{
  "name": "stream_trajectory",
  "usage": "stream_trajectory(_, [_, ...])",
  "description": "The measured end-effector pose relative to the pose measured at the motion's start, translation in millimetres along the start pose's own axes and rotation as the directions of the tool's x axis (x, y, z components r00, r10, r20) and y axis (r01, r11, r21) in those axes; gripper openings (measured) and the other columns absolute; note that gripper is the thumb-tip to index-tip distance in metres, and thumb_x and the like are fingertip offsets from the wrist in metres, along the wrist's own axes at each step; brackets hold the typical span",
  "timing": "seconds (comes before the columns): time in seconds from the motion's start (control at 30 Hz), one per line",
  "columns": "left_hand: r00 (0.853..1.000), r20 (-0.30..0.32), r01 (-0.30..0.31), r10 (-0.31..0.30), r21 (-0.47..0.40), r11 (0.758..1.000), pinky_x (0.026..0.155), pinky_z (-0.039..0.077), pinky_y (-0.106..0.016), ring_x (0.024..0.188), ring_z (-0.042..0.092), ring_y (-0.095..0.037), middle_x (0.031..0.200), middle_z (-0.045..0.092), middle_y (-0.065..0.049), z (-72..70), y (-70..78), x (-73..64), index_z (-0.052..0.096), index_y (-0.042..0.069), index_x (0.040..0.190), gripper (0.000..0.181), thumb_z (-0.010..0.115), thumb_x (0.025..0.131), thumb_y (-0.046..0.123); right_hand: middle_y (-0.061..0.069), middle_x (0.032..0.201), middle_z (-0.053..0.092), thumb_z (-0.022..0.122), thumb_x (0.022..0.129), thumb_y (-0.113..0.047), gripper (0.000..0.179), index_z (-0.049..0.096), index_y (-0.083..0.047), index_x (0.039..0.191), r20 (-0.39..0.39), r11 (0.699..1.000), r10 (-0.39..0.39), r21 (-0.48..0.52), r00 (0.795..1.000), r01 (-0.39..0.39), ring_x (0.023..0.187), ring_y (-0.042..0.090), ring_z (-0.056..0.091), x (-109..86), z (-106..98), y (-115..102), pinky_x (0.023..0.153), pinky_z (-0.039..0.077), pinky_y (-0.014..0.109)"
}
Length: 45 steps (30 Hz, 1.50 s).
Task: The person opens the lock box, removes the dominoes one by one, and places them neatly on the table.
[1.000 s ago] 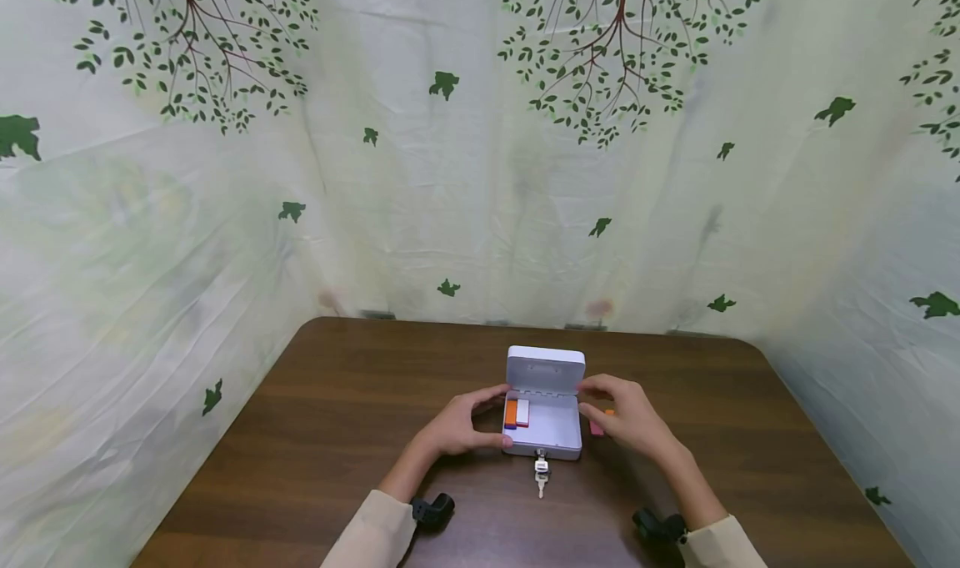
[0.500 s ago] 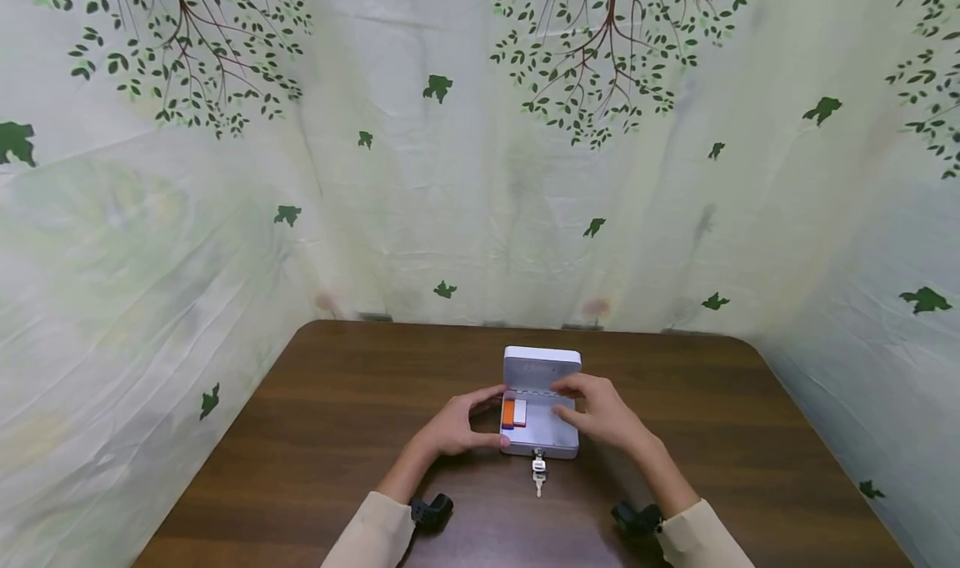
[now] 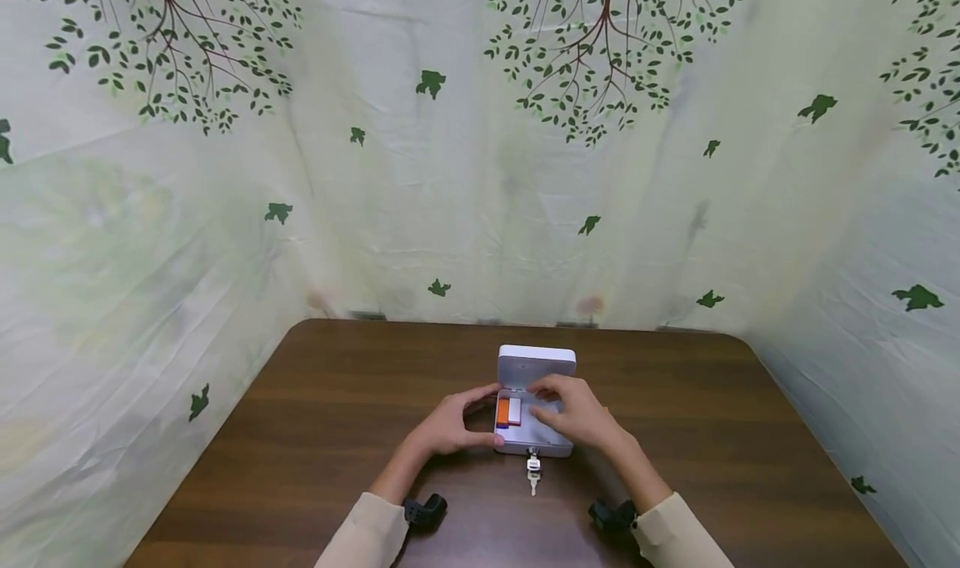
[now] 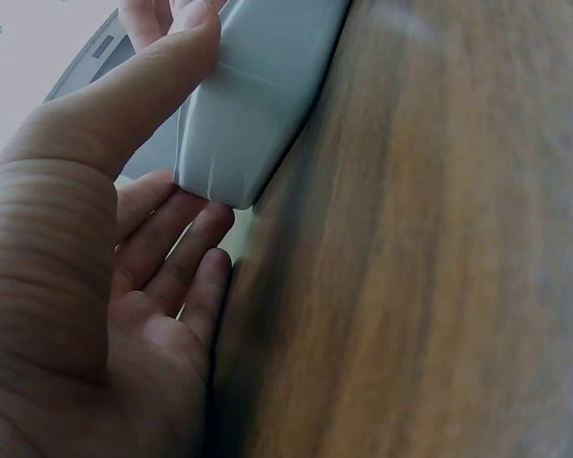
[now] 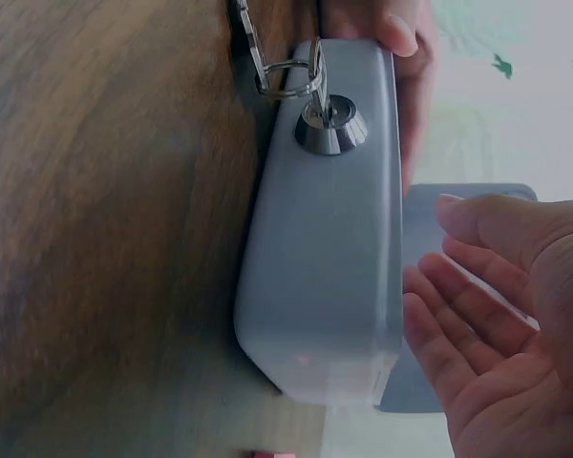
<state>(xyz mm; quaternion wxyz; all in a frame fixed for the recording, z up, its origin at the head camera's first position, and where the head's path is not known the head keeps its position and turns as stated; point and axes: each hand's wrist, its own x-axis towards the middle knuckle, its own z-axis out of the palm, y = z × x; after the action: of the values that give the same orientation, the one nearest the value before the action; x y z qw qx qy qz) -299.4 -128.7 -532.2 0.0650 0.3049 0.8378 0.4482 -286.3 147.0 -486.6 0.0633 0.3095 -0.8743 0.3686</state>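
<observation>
A light-grey cash box (image 3: 532, 449) with its lid (image 3: 536, 359) raised sits on the table. Keys (image 3: 533, 474) hang from the lock (image 5: 331, 126) in its front wall. My left hand (image 3: 450, 424) grips the box's left side, thumb at the front corner and fingers at the back. Inside, along the left wall, lie an orange block (image 3: 502, 414) and a white block (image 3: 514, 411). My right hand (image 3: 576, 414) is over the right part of the box, thumb and fingers loosely bent and apart. In the right wrist view nothing shows between them; fingertips are partly behind the rim.
A pink piece (image 5: 272, 454) lies on the brown table (image 3: 360, 384) right of the box, and a bit of orange (image 3: 606, 409) shows behind my right hand. A pale curtain (image 3: 450, 176) with leaf prints hangs behind the table.
My right hand has moved left from the box's right edge to over its inside. The left hand keeps its grip, and the two blocks have stayed in place.
</observation>
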Motion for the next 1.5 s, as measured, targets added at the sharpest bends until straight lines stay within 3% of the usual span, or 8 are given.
stream_trajectory(0.57, [1.0, -0.005, 0.004, -0.004, -0.005, 1.0, 0.118, 0.042, -0.049, 0.139, 0.055, -0.022, 0.153, 0.055, -0.001, 3.6, -0.1, -1.7, 0.047, 0.019, 0.155, 0.087, 0.088, 0.081, 0.041, 0.017, 0.111, 0.074, 0.077, 0.089, -0.006, 0.029, 0.072, 0.002, 0.117, 0.009, 0.999, 0.026, 0.033, 1.0, -0.026, 0.1, 0.031, 0.073, -0.3, 11, -3, 0.09, 0.06, 0.046])
stream_trajectory(1.03, [1.0, -0.004, 0.012, -0.012, 0.001, 1.0, 0.118, 0.041, -0.05, 0.139, 0.055, -0.024, 0.153, 0.055, -0.002, 2.3, 0.1, -4.8, 0.047, 0.018, 0.155, 0.087, 0.087, 0.082, 0.043, 0.015, 0.115, 0.073, 0.079, 0.091, -0.015, 0.034, 0.072, 0.001, 0.12, 0.077, 0.998, 0.06, 0.023, 0.995, -0.062, 0.102, 0.029, 0.071, 4.0, 17, -7, 0.093, 0.059, 0.048])
stream_trajectory(1.5, [1.0, 0.003, 0.01, -0.01, 0.005, 1.0, 0.117, 0.042, -0.049, 0.14, 0.054, -0.024, 0.155, 0.054, -0.001, 0.4, -0.2, -1.5, 0.047, 0.019, 0.155, 0.087, 0.086, 0.082, 0.043, 0.011, 0.114, 0.073, 0.081, 0.09, -0.019, 0.035, 0.073, -0.004, 0.12, 0.073, 0.997, 0.071, -0.018, 0.995, -0.07, 0.099, 0.025, 0.07, 4.6, 22, -4, 0.09, 0.06, 0.046])
